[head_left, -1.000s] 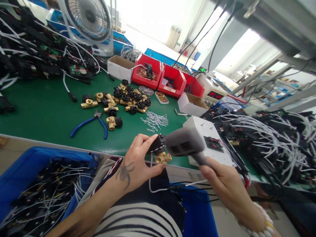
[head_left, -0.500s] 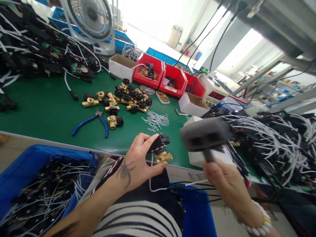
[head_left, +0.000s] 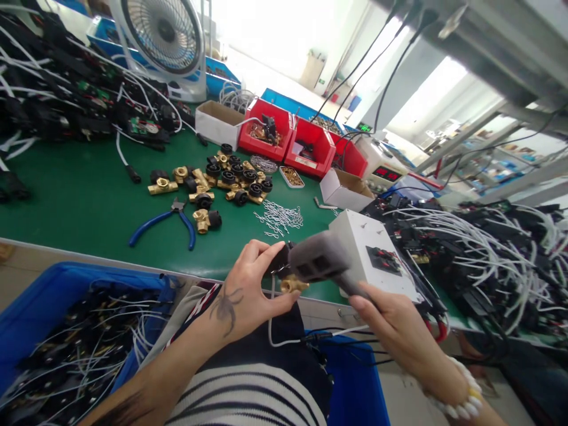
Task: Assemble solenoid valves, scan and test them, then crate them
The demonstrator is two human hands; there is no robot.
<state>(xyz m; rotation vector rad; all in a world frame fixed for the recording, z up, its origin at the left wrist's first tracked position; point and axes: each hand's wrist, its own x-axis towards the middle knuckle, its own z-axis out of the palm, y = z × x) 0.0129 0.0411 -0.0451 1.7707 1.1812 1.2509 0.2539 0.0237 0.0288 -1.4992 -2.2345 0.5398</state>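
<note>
Small brass valve with black cap point(head_left: 286, 275) pinched by left hand point(head_left: 248, 290), grey rubber mallet point(head_left: 317, 263) gripped in right hand point(head_left: 390, 328), head laid against the valve cap.

green bench point(head_left: 80, 201) holding blue-handled pliers point(head_left: 165, 220), a pile of brass fittings point(head_left: 222, 177), loose wire clips point(head_left: 279, 216), red bins point(head_left: 288, 139) and a white fan point(head_left: 162, 38).

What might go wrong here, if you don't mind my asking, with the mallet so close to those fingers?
1. The left hand pinches the valve right where the mallet head sits, so a stray blow may hit the fingertips.
2. The valve is held in mid-air, unsupported; it might slip and drop.
3. The right hand grips the mallet beside the white box and could knock it.
</note>
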